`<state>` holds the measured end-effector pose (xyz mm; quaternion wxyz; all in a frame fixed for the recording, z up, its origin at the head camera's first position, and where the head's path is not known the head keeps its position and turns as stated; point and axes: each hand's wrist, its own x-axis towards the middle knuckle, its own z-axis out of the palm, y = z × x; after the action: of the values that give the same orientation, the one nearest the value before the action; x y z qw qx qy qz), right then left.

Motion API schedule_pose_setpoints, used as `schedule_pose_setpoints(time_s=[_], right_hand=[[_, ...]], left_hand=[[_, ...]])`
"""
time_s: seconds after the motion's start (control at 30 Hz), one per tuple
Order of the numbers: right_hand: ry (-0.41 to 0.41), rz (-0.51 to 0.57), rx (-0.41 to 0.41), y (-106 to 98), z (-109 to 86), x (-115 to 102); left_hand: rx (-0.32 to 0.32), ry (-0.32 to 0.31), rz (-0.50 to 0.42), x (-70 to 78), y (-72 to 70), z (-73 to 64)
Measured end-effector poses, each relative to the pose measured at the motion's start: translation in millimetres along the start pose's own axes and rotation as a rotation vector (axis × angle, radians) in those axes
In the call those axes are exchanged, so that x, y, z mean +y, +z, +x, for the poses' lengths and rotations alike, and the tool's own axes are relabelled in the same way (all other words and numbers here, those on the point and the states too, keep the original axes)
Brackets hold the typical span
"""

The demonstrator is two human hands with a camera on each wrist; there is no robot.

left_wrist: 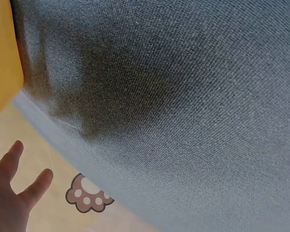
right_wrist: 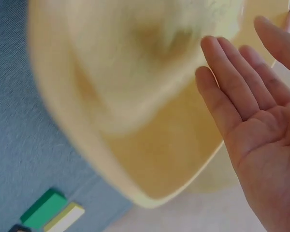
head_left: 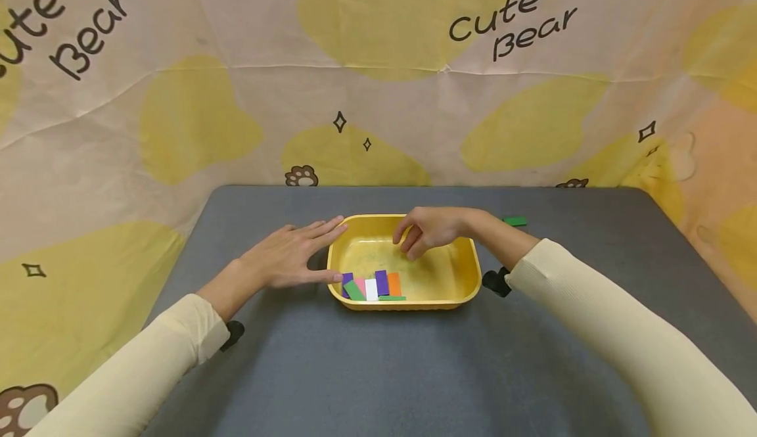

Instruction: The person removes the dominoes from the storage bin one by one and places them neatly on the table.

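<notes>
A yellow plastic basin stands on the grey table. Along its near left side lie several small flat blocks: a white block, an orange block, a pink one, purple ones and green ones. My left hand rests with spread, straight fingers against the basin's left rim. Over the basin's inside hangs my right hand, its fingers loosely bent downward and holding nothing. In the right wrist view its fingers look extended and bare above the basin. The left wrist view catches only part of the left hand beside the basin's wall.
Beyond the right wrist, a green block lies on the grey table. The right wrist view shows a yellow-edged white block alongside it. A patterned cloth hangs behind the table's far edge.
</notes>
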<state>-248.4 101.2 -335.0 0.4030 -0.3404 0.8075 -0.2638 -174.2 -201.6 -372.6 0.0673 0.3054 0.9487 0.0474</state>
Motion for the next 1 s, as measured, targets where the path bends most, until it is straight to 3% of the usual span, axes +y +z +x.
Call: schedule_pose_setpoints(time_s=[0.23,0.47,1.0], right_hand=[[0.073,-0.002,-0.08,9,13.1,0],[0.13,0.02,-0.091,11,18.3,1],[0.091,-0.044,-0.13,20,26.0,-5]], left_hand=[[-0.017,-0.014,-0.003,-0.1,1.6,1.0],[-0.006,0.0,0.006,-1.4,1.4,1.3],[-0.019,-0.013,0.006,0.6,-0.5,2.1]])
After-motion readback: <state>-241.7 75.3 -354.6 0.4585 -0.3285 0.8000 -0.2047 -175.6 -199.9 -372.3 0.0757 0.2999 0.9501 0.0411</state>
